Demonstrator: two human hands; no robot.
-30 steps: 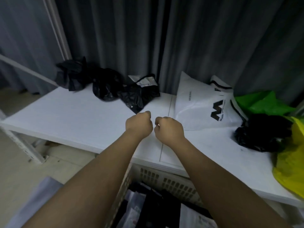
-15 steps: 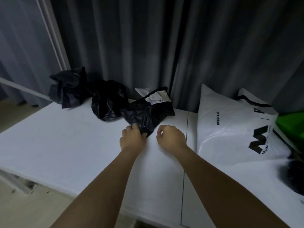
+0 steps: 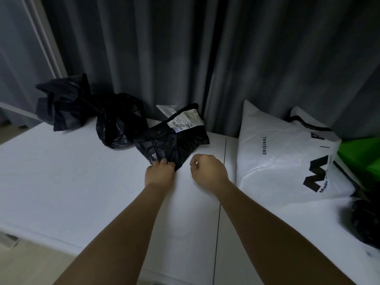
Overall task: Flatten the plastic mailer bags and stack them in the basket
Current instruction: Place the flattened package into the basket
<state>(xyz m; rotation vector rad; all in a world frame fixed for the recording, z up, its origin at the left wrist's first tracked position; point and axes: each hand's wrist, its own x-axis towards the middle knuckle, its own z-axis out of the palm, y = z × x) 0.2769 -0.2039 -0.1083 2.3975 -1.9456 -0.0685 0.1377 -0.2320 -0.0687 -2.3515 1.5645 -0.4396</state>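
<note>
White table point(image 3: 61, 182) against dark curtain point(image 3: 164, 48). Far left: crumpled dark bag point(image 3: 61, 101), second black bag point(image 3: 121, 124) touching beside it. Centre: black mailer bag point(image 3: 174, 140), shipping label point(image 3: 185, 120) on top, lying crumpled on table. Left hand point(image 3: 159, 171) pinches its near corner. Right hand point(image 3: 207, 171) just beside, fingers curled, holding nothing. Right: white printed bag point(image 3: 277, 161), flat; green bag point(image 3: 362, 157) and another black bag point(image 3: 366, 219) at edge. Contents of bags not discernible.
</note>
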